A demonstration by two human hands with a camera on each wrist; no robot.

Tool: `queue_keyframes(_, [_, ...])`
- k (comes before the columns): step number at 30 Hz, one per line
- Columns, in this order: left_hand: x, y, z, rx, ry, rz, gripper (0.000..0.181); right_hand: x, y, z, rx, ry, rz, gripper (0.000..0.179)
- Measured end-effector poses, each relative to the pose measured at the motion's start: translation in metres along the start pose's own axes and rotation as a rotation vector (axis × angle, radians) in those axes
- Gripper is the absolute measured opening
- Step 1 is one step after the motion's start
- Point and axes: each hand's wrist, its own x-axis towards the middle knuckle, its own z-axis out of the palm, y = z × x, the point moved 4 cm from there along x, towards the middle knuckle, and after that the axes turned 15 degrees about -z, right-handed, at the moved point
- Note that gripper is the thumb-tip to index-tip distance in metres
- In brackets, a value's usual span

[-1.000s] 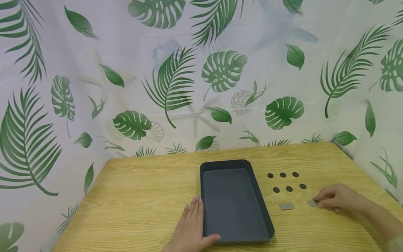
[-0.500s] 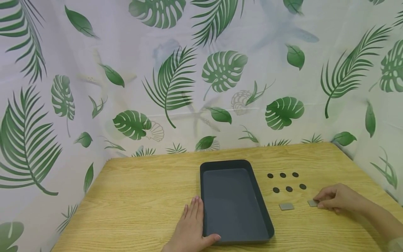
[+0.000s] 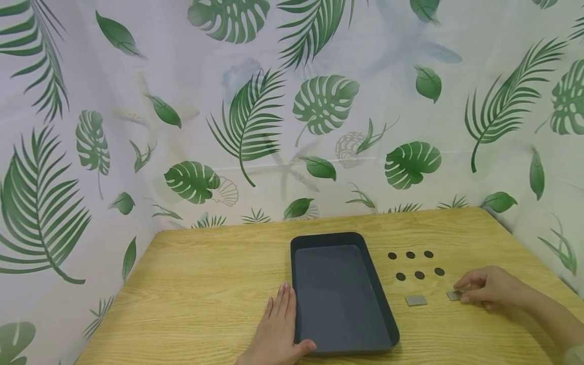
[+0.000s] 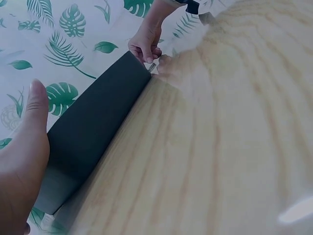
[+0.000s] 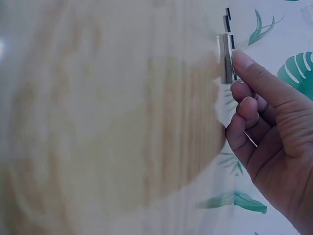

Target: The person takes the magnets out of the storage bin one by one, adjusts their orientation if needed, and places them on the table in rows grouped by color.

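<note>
A dark grey rectangular baking tray (image 3: 342, 299) lies on the wooden table. Against its left side rests my left hand (image 3: 276, 327), fingers straight along the wall and thumb at the near corner. In the left wrist view, the tray's outer wall (image 4: 98, 129) runs away from the thumb. My right hand (image 3: 495, 289) is low over the table at the right, pinching a small thin grey rectangular plate (image 3: 453, 295) between thumb and fingers. The fingers partly hide this plate. In the right wrist view, the shiny metal plate (image 5: 226, 61) appears edge-on by the thumb tip.
A second grey plate (image 3: 415, 300) lies between the tray and the right hand. Several small black discs, among them one disc (image 3: 419, 275), lie in two rows beyond it. A leaf-patterned cloth (image 3: 319, 126) hangs behind and beside the table (image 3: 205, 289).
</note>
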Motion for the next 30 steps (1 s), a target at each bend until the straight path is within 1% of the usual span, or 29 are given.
queue_keyframes(4, [0.001, 0.0, -0.001, -0.011, 0.003, 0.009, 0.099, 0.002, -0.01, -0.001, -0.053, 0.015, 0.024, 0.032])
queue_keyframes(7, [0.003, 0.0, -0.001, -0.008, 0.007, 0.011, 0.098, 0.006, -0.019, -0.002, -0.104, 0.021, 0.06, 0.033])
queue_keyframes(10, [0.004, -0.001, -0.003, -0.013, 0.012, 0.005, 0.097, 0.011, -0.03, -0.001, -0.131, 0.007, 0.061, 0.034])
queue_keyframes(12, [0.004, -0.001, -0.004, -0.026, 0.015, 0.002, 0.096, 0.015, -0.038, 0.0, -0.141, -0.005, 0.043, 0.033])
queue_keyframes(15, [0.004, -0.003, -0.005, -0.048, 0.007, -0.009, 0.095, 0.02, -0.051, 0.003, -0.172, -0.024, -0.018, 0.029])
queue_keyframes(17, [0.003, -0.005, -0.006, -0.064, -0.003, -0.016, 0.094, 0.023, -0.058, 0.005, -0.212, -0.033, -0.056, 0.028])
queue_keyframes(19, [0.003, -0.007, -0.008, -0.076, -0.012, -0.024, 0.093, 0.026, -0.066, 0.007, -0.26, -0.033, -0.066, 0.027])
queue_keyframes(23, [0.001, -0.01, -0.011, -0.082, -0.02, -0.037, 0.092, 0.03, -0.081, 0.01, -0.371, -0.025, -0.035, 0.027])
queue_keyframes(25, [0.0, -0.01, -0.014, -0.08, -0.026, -0.041, 0.092, 0.032, -0.089, 0.012, -0.432, -0.017, -0.031, 0.026])
queue_keyframes(28, [-0.001, -0.012, -0.019, -0.053, -0.025, -0.039, 0.091, 0.035, -0.102, 0.016, -0.514, 0.003, -0.048, 0.026])
queue_keyframes(30, [-0.002, -0.012, -0.024, -0.019, -0.019, -0.026, 0.092, 0.038, -0.109, 0.018, -0.552, 0.022, -0.075, 0.024])
